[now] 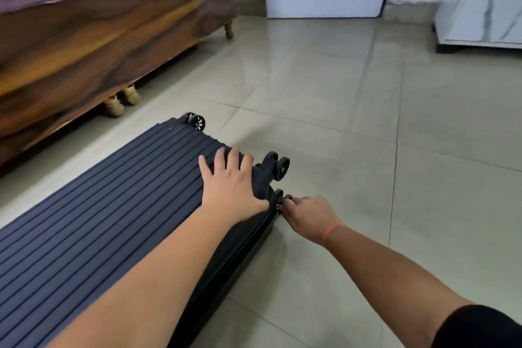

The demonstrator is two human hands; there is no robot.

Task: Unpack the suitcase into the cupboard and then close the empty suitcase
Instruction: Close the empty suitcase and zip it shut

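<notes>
- Your left hand [230,186] lies flat, fingers spread, on the ribbed suitcase [93,223] lying shut on the floor [367,110] beside the bed [84,45].
- Your right hand [309,216] pinches something small at its wheel-end corner; the pull itself is hidden.

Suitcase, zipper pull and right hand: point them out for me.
suitcase [113,206], head view, ribbed top shell.
zipper pull [284,200], head view, tab at the corner seam.
right hand [309,216], head view, back of the hand.
</notes>
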